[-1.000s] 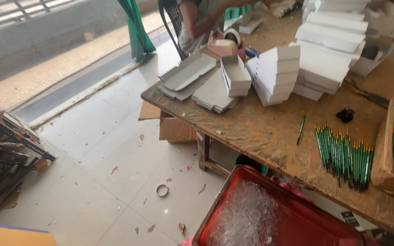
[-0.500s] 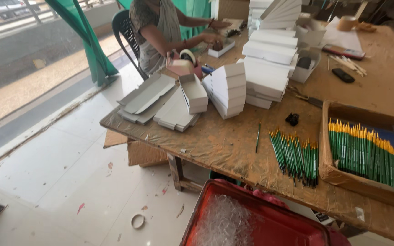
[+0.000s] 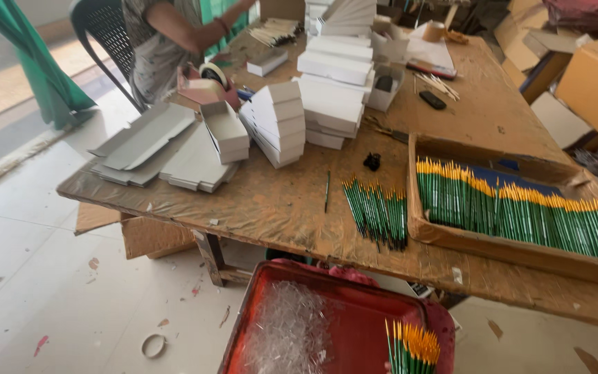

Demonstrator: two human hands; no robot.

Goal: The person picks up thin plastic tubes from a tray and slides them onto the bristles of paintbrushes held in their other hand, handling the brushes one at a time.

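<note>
Brushes [image 3: 412, 350], green-handled with yellow tips, rise bunched over the red tray [image 3: 354, 325] at the bottom edge, below the tabletop [image 3: 271, 201]; both hands lie out of view, grip untellable.

rough worn wooden table [image 3: 278, 201], glossy red plastic tray [image 3: 368, 325], matt cardboard box [image 3: 451, 235]
</note>
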